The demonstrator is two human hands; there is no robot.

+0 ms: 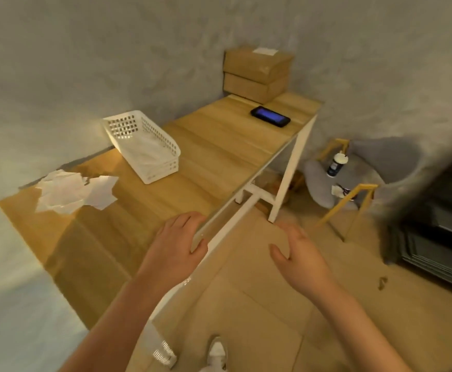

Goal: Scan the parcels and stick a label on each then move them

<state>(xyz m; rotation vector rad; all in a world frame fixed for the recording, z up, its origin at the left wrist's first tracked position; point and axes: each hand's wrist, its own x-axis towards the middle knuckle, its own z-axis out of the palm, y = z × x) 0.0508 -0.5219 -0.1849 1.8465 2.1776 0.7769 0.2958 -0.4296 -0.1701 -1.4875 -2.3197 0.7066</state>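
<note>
Two brown cardboard parcels (257, 73) are stacked at the far end of the wooden table (219, 157), against the wall; the top one carries a white label (265, 51). A black phone-like scanner (270, 116) with a lit blue screen lies just in front of them. Crumpled white label backings (72, 193) lie at the table's left end. My left hand (182, 237) hovers at the table's near edge with relaxed fingers, holding nothing. My right hand (300, 253) hangs empty over the floor, to the right of the table.
A white perforated plastic basket (144, 146) sits tilted on the table by the wall. A grey chair with yellow wooden arms (353, 181) stands right of the table, with a bottle (336, 163) on its seat. Dark furniture (439, 232) fills the right edge. My shoe (217, 353) shows below.
</note>
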